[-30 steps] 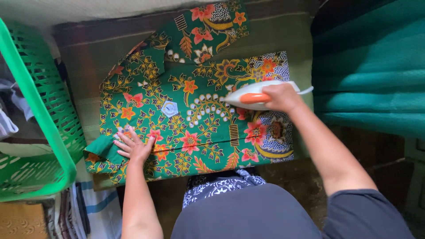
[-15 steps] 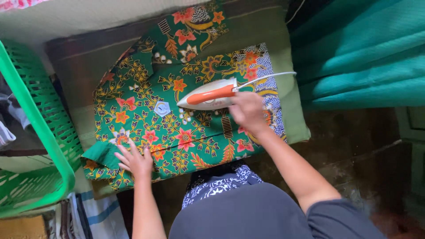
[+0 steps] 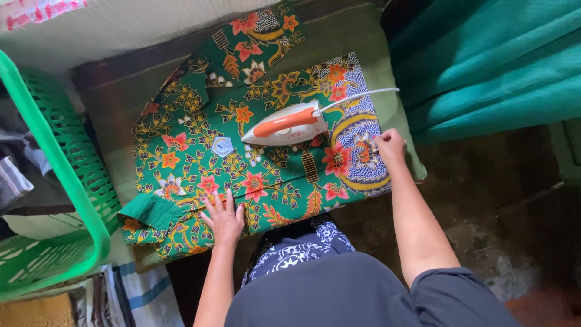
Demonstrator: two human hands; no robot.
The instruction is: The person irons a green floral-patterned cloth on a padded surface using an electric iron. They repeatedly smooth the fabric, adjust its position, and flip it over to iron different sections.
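Head view: left hand [image 3: 223,217] flat on shirt [image 3: 266,175]; iron [image 3: 284,124] unheld.

The right hand [image 3: 390,145], which grips the orange handle of the iron [image 3: 287,124] a second ago and rests just behind it half a second ago, is now off the iron and pinches the right edge of the green floral shirt [image 3: 254,163]. The iron, previously near the shirt's right side, now stands unheld at the shirt's middle, tip pointing left.
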